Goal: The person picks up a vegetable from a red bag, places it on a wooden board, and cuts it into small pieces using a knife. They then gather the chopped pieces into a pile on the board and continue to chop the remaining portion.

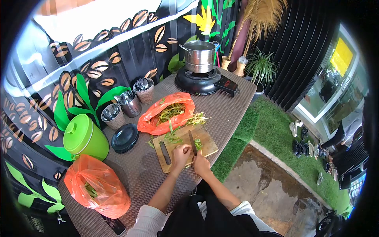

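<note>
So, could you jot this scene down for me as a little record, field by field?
Cutting board: wooden, on the table
Chopped greens: on the board, right beside the knife blade
Right hand: gripping the knife
Left hand: curled over the board; grip unclear
Open orange bag: beyond the board, greens inside
Stove: metal pot on top; flame not visible
Table's left part: second orange bag, lidded green container, dark plates

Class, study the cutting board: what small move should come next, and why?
Probably the left hand should draw the leafy stems toward the knife: the right hand holds it, finely chopped greens lie beside the blade, and the longer stems lie toward the far side of the cutting board.
</note>
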`<state>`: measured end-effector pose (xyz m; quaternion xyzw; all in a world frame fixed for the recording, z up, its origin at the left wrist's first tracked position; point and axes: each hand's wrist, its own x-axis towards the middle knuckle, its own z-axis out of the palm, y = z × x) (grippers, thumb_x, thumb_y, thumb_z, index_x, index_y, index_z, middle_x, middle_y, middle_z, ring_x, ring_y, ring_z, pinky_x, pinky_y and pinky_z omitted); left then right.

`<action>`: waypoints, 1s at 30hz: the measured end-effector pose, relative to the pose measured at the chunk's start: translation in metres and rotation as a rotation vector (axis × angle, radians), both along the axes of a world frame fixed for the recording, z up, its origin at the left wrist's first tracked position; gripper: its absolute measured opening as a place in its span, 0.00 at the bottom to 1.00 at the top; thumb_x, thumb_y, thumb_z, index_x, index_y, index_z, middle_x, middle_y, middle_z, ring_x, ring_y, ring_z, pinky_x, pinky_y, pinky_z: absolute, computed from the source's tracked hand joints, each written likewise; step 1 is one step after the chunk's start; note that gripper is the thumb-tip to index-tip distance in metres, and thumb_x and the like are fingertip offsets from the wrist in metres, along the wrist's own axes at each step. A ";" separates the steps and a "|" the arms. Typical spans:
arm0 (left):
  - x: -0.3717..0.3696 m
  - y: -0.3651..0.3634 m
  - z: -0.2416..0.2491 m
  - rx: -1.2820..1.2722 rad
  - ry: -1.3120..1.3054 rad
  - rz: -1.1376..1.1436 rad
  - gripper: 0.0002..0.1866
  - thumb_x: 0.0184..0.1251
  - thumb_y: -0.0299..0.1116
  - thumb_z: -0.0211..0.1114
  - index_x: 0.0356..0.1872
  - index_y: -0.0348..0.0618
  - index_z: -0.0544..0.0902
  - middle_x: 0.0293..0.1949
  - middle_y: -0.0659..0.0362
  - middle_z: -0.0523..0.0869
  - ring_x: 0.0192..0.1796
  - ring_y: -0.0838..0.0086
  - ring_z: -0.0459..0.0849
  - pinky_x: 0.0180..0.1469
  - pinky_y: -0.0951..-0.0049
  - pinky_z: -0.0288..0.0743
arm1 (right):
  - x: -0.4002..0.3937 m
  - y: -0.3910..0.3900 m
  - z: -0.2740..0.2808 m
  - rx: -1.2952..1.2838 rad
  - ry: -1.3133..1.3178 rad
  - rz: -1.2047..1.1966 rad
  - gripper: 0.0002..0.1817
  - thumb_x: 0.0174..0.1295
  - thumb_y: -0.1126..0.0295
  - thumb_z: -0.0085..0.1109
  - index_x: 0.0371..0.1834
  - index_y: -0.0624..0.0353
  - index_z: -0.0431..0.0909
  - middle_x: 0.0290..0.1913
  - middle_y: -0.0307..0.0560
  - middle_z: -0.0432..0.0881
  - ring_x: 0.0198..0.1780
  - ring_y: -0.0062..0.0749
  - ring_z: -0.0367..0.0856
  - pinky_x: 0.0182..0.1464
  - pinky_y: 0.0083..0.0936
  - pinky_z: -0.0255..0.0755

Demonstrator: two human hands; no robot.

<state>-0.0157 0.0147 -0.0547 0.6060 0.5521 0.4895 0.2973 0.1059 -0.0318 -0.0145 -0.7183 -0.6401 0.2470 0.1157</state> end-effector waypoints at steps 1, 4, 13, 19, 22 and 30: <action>-0.003 0.006 0.003 0.179 0.090 0.032 0.06 0.51 0.24 0.68 0.32 0.39 0.83 0.31 0.55 0.86 0.34 0.66 0.81 0.39 0.68 0.74 | -0.001 0.000 0.001 0.001 0.047 -0.029 0.20 0.68 0.60 0.44 0.52 0.65 0.60 0.34 0.68 0.81 0.40 0.62 0.82 0.44 0.53 0.75; -0.014 0.022 0.014 0.276 0.221 0.119 0.07 0.49 0.23 0.68 0.32 0.39 0.83 0.34 0.55 0.86 0.40 0.61 0.79 0.46 0.64 0.72 | -0.001 -0.001 0.005 -0.033 0.060 -0.031 0.21 0.68 0.60 0.44 0.56 0.66 0.59 0.36 0.68 0.81 0.40 0.63 0.82 0.44 0.52 0.75; -0.039 0.047 -0.014 0.143 0.292 0.117 0.07 0.49 0.25 0.69 0.31 0.37 0.82 0.35 0.51 0.84 0.43 0.56 0.78 0.54 0.60 0.67 | 0.003 0.000 0.005 -0.032 0.037 0.037 0.22 0.69 0.62 0.42 0.56 0.69 0.58 0.36 0.69 0.81 0.42 0.61 0.82 0.44 0.51 0.75; -0.031 0.005 0.037 0.035 0.091 -0.042 0.07 0.50 0.25 0.69 0.31 0.35 0.82 0.30 0.51 0.83 0.36 0.59 0.80 0.45 0.64 0.72 | 0.005 0.006 -0.001 -0.043 -0.020 0.109 0.19 0.67 0.65 0.45 0.54 0.68 0.58 0.35 0.68 0.81 0.42 0.62 0.82 0.43 0.51 0.75; -0.025 -0.012 0.021 0.004 0.060 -0.130 0.08 0.51 0.24 0.69 0.34 0.36 0.83 0.30 0.52 0.83 0.34 0.62 0.79 0.41 0.66 0.73 | 0.003 0.003 0.003 0.005 -0.048 0.142 0.20 0.63 0.69 0.48 0.54 0.68 0.58 0.34 0.67 0.82 0.40 0.62 0.82 0.42 0.50 0.76; -0.016 -0.027 0.005 0.272 0.257 -0.132 0.09 0.53 0.21 0.66 0.37 0.37 0.85 0.31 0.53 0.82 0.39 0.61 0.78 0.44 0.65 0.72 | 0.005 0.002 0.006 0.040 -0.091 0.170 0.16 0.60 0.73 0.49 0.49 0.66 0.60 0.32 0.66 0.82 0.37 0.57 0.84 0.37 0.45 0.79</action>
